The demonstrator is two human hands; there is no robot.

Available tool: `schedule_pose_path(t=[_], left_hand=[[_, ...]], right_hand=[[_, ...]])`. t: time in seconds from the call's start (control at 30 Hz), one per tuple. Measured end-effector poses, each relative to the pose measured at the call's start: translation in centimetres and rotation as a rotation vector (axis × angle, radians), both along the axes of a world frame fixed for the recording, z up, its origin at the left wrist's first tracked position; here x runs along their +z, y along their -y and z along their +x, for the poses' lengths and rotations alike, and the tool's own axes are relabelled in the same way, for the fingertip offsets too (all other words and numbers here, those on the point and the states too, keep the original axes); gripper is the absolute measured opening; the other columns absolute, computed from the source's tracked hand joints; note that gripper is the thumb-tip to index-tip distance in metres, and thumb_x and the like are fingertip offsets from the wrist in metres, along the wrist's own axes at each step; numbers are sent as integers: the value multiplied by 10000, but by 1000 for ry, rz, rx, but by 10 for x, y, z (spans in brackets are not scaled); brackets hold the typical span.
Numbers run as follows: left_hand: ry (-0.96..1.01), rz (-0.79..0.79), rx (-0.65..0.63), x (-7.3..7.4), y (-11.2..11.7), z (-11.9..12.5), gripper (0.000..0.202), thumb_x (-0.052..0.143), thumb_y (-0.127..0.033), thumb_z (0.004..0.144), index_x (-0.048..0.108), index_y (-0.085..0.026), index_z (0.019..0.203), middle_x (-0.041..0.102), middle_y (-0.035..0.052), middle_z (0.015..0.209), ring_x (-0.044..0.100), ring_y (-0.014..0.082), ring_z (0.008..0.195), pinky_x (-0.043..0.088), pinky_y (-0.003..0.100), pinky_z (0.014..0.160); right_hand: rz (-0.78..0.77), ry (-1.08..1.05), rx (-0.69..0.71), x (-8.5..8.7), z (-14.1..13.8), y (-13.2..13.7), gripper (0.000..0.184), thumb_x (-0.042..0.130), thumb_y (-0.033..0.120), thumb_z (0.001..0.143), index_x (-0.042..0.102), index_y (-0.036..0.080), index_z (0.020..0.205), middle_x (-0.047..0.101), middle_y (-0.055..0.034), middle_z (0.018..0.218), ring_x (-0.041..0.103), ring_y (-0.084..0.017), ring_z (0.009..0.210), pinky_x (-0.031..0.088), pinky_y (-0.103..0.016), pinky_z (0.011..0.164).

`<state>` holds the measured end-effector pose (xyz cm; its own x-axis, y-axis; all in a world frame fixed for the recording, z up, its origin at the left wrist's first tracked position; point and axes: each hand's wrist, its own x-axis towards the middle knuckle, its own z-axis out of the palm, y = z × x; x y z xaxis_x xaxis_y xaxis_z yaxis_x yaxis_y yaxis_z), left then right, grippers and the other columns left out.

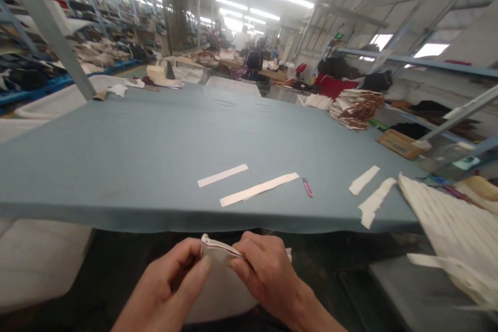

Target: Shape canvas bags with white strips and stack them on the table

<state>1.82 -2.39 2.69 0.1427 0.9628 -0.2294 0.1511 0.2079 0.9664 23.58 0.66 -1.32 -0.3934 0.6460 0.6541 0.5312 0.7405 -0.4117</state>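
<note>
Both my hands are low in the head view, below the near edge of a grey-blue table point(155, 135). My left hand point(171, 285) and my right hand point(264, 270) pinch the folded top edge of a cream fabric piece point(218, 251) between thumbs and fingers. The rest of the fabric piece hangs down between my wrists. On the table ahead lie two long cream strips point(222, 175) point(259, 189) and small pink snips point(307, 187).
Two shorter cream strips point(363, 180) point(375, 202) lie at the table's right. A stack of cream fabric point(447, 223) sits at the right edge. Farther back are fabric bundles point(356, 108), a cardboard box point(399, 143), blue shelving point(447, 65) and a seated person point(253, 61).
</note>
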Motion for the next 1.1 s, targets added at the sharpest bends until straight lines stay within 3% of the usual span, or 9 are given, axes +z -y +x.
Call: schedule_pose_path(t=[0.1, 0.2, 0.27, 0.4, 0.57, 0.67, 0.8, 0.97, 1.1], left_hand=[[-27, 21, 65, 0, -6, 11, 411, 738, -625, 941, 762, -248, 779, 720, 1, 715, 628, 216, 693, 519, 264, 629], [-61, 58, 74, 1, -9, 16, 401, 746, -594, 917, 738, -251, 709, 703, 4, 699, 610, 215, 688, 494, 267, 627], [-62, 57, 73, 1, -10, 15, 395, 747, -597, 905, 748, -254, 709, 736, 15, 713, 640, 226, 698, 510, 278, 658], [-91, 50, 61, 4, -13, 10, 398, 761, -608, 870, 739, -260, 678, 760, 21, 698, 673, 241, 688, 514, 285, 649], [-158, 89, 80, 6, -13, 6, 412, 713, -592, 897, 755, -270, 644, 730, 15, 678, 658, 233, 671, 498, 285, 631], [-157, 130, 47, -4, -17, 0, 453, 700, -609, 930, 754, -266, 638, 712, 9, 650, 642, 214, 634, 484, 274, 615], [-113, 174, -6, -19, -21, -10, 490, 682, -640, 972, 793, -259, 685, 744, 30, 674, 648, 220, 618, 486, 270, 582], [-72, 95, 72, -9, -20, -4, 468, 741, -627, 907, 784, -247, 638, 722, 38, 674, 603, 212, 636, 451, 267, 584], [45, -22, 141, -5, -22, 2, 477, 864, -594, 771, 665, -221, 551, 546, -6, 594, 437, 157, 587, 330, 245, 530]], right_hand=[[-388, -184, 11, -3, 2, 8, 480, 521, 527, 1183, 703, 194, 888, 689, -3, 709, 566, -119, 596, 417, -249, 573], [-767, -417, 67, 8, 0, 6, 360, 715, 552, 1020, 673, 203, 945, 656, 27, 744, 537, -112, 618, 431, -226, 577], [-915, -457, 130, 22, -3, -2, 344, 793, 519, 945, 649, 207, 927, 622, 48, 742, 503, -102, 626, 426, -224, 594], [-1207, -388, 254, 48, -7, -23, 481, 921, 575, 854, 610, 209, 854, 539, 86, 690, 427, -80, 607, 360, -211, 558], [-1359, -332, 357, 54, -10, -40, 535, 952, 609, 828, 604, 202, 833, 542, 85, 678, 441, -75, 608, 356, -207, 551], [-1381, -331, 405, 53, -10, -44, 520, 915, 609, 869, 594, 202, 827, 557, 78, 679, 446, -74, 599, 362, -205, 547], [-1172, -200, 333, 60, -9, -46, 325, 800, 417, 1001, 625, 197, 838, 585, 69, 679, 466, -77, 594, 347, -199, 534], [-935, -35, 259, 68, -13, -40, 181, 677, 172, 955, 571, 216, 815, 528, 93, 647, 449, -68, 563, 313, -197, 532], [-887, -14, 208, 63, -21, -35, 173, 611, 166, 939, 523, 231, 804, 512, 89, 642, 442, -77, 560, 297, -210, 531]])
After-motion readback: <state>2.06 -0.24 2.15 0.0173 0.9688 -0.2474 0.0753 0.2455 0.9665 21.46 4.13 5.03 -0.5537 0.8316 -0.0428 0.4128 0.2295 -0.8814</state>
